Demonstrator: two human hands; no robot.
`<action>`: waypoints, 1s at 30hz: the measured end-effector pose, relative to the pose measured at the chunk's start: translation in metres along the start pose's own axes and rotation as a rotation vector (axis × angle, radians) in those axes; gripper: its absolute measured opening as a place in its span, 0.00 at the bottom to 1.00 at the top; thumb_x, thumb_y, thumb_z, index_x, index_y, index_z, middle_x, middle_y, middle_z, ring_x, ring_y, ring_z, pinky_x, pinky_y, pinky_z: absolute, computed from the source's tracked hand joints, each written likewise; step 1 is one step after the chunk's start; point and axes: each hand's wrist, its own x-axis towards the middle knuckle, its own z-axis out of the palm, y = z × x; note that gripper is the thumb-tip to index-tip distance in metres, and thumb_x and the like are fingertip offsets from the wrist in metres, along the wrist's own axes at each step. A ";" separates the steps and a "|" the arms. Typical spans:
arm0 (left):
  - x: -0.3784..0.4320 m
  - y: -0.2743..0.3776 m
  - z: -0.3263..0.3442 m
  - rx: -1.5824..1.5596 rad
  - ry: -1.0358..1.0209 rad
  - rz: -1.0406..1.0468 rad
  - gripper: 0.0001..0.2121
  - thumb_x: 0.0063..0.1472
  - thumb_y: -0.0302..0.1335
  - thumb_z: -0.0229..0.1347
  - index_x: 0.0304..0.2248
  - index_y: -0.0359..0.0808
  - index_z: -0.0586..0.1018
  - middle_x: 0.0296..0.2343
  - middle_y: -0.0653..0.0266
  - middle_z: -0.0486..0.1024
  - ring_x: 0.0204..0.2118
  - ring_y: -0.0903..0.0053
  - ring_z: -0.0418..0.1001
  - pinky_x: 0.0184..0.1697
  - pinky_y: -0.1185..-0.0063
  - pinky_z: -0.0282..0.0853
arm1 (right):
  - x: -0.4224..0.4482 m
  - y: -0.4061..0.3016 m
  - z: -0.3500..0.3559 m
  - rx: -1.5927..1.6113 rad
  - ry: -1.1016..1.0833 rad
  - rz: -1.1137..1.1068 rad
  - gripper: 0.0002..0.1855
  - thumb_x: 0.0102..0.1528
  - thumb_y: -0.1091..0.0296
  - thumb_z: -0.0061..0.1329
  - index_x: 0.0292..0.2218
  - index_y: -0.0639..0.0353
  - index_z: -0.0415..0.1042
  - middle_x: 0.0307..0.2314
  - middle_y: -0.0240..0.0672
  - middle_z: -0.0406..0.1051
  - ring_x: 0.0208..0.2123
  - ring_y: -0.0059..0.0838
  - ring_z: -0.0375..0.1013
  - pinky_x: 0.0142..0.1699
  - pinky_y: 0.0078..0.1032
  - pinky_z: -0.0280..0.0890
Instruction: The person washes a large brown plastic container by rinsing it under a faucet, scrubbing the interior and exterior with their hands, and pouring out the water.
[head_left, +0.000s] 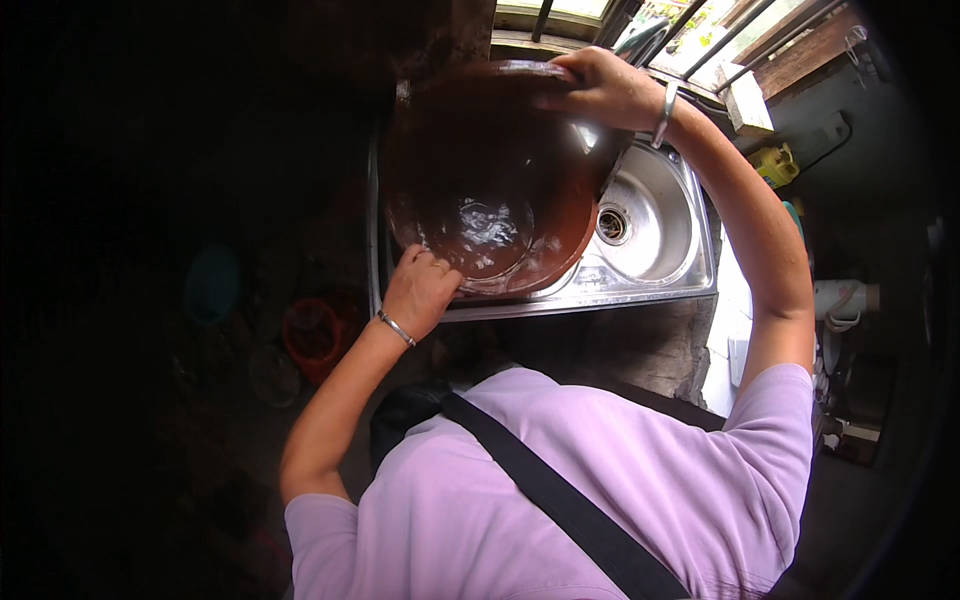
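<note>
A large brown basin is tilted over the left side of a stainless steel double sink, its near rim low and its far rim raised. Some water pools inside, towards the near side. My right hand grips the far rim, thumb inside the wall. Down at the near left rim, my left hand is closed over the edge. The basin hides most of the left bowl. Beside it, the round right bowl shows its drain strainer.
A barred window stands behind the sink. Right of it are a yellow bottle and a white flask-like container. In the dark at left sit a red bucket and a bluish basin.
</note>
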 end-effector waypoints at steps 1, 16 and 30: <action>-0.004 0.001 0.000 -0.003 0.001 0.006 0.03 0.43 0.25 0.52 0.18 0.38 0.70 0.18 0.65 0.69 0.28 0.71 0.67 0.40 0.74 0.59 | -0.005 -0.008 0.000 -0.037 -0.031 -0.021 0.11 0.51 0.66 0.50 0.34 0.64 0.70 0.16 0.25 0.67 0.19 0.10 0.65 0.23 0.13 0.61; 0.000 -0.035 -0.092 0.054 -0.056 0.104 0.08 0.41 0.21 0.53 0.26 0.39 0.74 0.25 0.70 0.70 0.37 0.74 0.68 0.54 0.65 0.54 | -0.042 -0.065 -0.009 0.154 0.248 -0.017 0.11 0.50 0.68 0.48 0.34 0.67 0.70 0.20 0.30 0.70 0.23 0.13 0.66 0.29 0.16 0.64; -0.072 -0.045 -0.059 -0.876 0.586 -0.625 0.28 0.49 0.18 0.52 0.51 0.36 0.58 0.53 0.53 0.50 0.55 0.61 0.53 0.56 0.72 0.51 | -0.034 -0.135 -0.051 -0.128 0.273 -0.116 0.13 0.51 0.62 0.49 0.31 0.65 0.72 0.19 0.26 0.69 0.21 0.12 0.66 0.26 0.12 0.62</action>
